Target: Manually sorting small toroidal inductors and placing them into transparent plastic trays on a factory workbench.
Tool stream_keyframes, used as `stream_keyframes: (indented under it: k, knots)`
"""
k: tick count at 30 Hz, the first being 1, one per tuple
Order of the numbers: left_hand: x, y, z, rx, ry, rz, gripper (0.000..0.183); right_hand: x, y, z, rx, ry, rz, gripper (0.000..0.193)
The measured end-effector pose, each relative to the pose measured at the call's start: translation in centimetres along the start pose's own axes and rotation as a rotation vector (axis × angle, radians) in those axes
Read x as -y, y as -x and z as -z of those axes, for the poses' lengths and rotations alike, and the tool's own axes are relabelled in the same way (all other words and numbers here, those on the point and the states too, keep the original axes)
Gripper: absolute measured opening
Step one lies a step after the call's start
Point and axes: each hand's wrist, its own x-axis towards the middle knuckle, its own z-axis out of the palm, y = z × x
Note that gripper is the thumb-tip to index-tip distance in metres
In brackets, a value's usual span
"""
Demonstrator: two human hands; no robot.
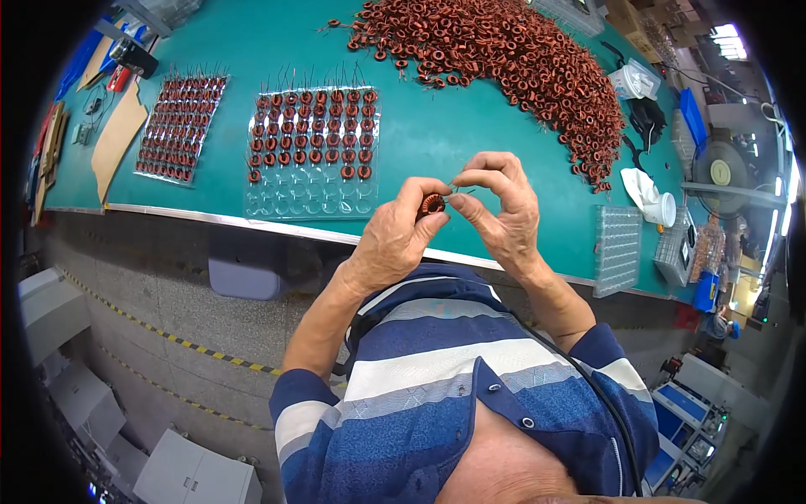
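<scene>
Just past the table's front edge, my left hand (393, 237) pinches a small copper-wound toroidal coil (433, 204) between thumb and fingers. Close beside it on the right, my right hand (509, 217) has thumb and index finger closed around a thin wire lead of the coil. The fingertips partly hide the lead. Left of my hands lies a clear plastic tray (309, 207). Coils with upright leads fill its far rows, and most of its nearest pockets are bare. A large heap of loose coils (495, 55) spreads over the far right of the table.
A second clear tray (172, 126), full of coils, lies farther left beside a cardboard sheet (120, 134). Stacked clear trays (617, 248), a white cup (662, 210) and a white tub (634, 82) stand along the right side. A stool (243, 277) is below the table edge.
</scene>
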Motion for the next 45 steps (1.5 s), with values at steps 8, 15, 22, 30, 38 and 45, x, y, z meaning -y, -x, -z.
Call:
stream_keyframes:
  k: [8, 15, 22, 30, 38, 45]
  knots:
    - [-0.5, -0.2, 0.0, 0.022, -0.095, -0.071, 0.029, 0.5, -0.2, -0.1, -0.046, -0.117, -0.046, 0.014]
    - [-0.1, 0.2, 0.3, 0.061, 0.182, 0.035, 0.029, -0.2, 0.3, 0.7, -0.114, -0.697, -0.343, 0.008]
    - [-1.7, 0.8, 1.0, 0.006, 0.173, -0.022, 0.034, -1.0, 0.9, 1.9, -0.238, -0.546, -0.133, 0.014]
    - [-2.3, 0.8, 0.9, -0.022, 0.290, -0.025, 0.035, 0.3, 0.7, 2.3, -0.309, -0.170, 0.170, 0.029]
    - [-3.2, 0.5, 0.5, -0.011, 0.247, -0.060, 0.035, 1.7, 0.0, 2.7, -0.184, 0.121, 0.372, 0.029]
    - [-4.1, 0.4, 0.6, 0.032, 0.052, -0.125, 0.035, 2.2, -0.6, 3.7, -0.076, -0.069, 0.258, 0.026]
